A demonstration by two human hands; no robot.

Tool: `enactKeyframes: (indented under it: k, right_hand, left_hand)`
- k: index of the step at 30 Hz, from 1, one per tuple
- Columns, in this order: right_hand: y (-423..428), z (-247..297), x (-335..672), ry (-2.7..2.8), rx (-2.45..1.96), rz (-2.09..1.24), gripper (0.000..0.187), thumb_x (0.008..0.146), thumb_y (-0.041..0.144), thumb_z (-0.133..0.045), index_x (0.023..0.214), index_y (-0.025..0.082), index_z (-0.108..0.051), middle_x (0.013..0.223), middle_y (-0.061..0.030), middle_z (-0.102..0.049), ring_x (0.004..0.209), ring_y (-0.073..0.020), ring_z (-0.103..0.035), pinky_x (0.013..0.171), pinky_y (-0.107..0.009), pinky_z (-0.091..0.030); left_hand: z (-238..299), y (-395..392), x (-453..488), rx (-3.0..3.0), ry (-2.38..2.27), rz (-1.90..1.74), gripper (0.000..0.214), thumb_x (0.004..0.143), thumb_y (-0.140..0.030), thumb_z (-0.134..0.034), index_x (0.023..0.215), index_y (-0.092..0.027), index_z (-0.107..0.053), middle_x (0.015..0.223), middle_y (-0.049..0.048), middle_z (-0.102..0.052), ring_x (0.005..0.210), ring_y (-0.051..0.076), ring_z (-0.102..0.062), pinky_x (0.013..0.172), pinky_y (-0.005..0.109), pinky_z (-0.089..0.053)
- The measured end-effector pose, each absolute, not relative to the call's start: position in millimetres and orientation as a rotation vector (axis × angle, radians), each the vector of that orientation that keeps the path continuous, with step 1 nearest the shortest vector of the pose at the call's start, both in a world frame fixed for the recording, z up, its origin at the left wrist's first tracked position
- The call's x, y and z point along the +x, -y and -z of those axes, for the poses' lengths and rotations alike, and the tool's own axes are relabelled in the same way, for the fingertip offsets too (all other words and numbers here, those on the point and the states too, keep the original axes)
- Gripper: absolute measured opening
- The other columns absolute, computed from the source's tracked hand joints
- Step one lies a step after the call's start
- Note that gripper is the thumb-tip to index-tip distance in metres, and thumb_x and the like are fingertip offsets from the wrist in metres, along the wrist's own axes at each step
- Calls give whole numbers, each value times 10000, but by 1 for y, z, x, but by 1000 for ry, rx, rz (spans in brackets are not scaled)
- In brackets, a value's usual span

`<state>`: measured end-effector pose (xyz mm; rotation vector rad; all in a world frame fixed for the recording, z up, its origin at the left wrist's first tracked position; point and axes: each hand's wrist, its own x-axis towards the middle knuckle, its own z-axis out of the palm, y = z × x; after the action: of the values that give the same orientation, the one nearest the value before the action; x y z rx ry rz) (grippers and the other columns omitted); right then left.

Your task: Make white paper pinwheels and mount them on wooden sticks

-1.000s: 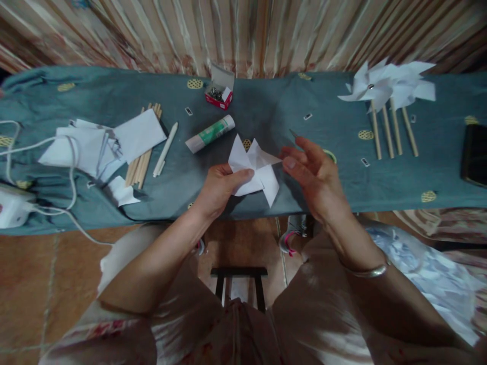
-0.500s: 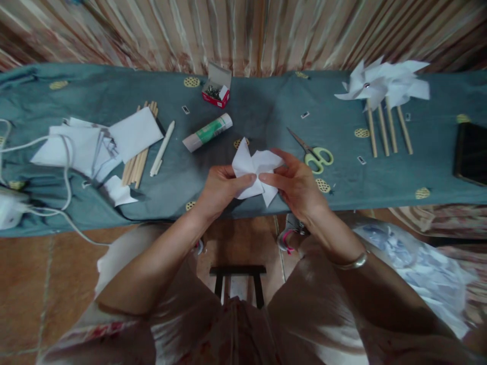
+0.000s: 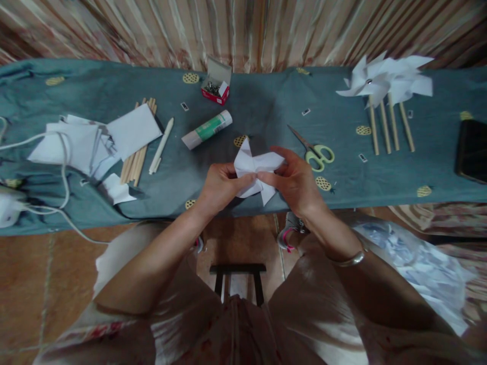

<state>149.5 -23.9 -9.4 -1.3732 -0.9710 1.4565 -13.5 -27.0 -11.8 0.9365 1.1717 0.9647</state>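
Observation:
Between my two hands, over the front part of the table, is a white paper pinwheel point(image 3: 262, 163) with pointed blades and no stick on it. My left hand point(image 3: 220, 185) grips its left side, the thumb pressed near the centre. From the right, my right hand point(image 3: 299, 181) pinches it too, with its thumb tip close to the left one. The fingers beneath the paper are partly hidden. Scissors point(image 3: 315, 152) with green handles lie just beyond my right hand. Up and to the left of the pinwheel rests a glue stick point(image 3: 207, 130).
An open red box point(image 3: 215, 94) of small metal pins stands at the back. Paper sheets point(image 3: 76, 147), wooden sticks point(image 3: 135, 165) and a white pen point(image 3: 162, 146) lie left, near a white cable point(image 3: 65, 177). Finished pinwheels point(image 3: 407, 78) and a dark phone point(image 3: 472, 152) are right.
Both thumbs stay at the pinwheel's centre while its blades have shifted and tilted slightly. The view has moved a little. Nothing has been let go.

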Motion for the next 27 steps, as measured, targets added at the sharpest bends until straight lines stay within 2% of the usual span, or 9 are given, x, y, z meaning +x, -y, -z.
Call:
enactKeyframes:
  k: [12, 19, 27]
  right_hand:
    - [23, 9, 149, 978, -1413, -1447, 712, 482, 373, -903, 1094, 207, -580, 686, 53, -614, 584, -129, -554, 525, -278, -451]
    - [22, 10, 150, 943, -1384, -1485, 646, 505, 289, -880, 1077, 214, -592, 724, 46, -662, 614, -137, -597, 564, -285, -496]
    - [23, 11, 154, 967, -1326, -1518, 548, 551, 297, -889, 1024, 203, -629, 725, 47, -667, 630, -132, -613, 575, -274, -497]
  left_hand:
    - [12, 27, -15, 945, -1162, -959, 283, 566, -407, -887, 664, -172, -764, 659, 9, -712, 571, 121, -573, 560, 236, -459]
    - [8, 26, -16, 943, -1158, -904, 395, 519, -461, -921, 694, -142, -767, 689, 26, -716, 588, 118, -578, 567, 232, -447]
    - [11, 24, -21, 921, -1126, -838, 300, 541, -410, -907, 634, -164, -763, 632, 27, -698, 534, 109, -542, 521, 232, -404]
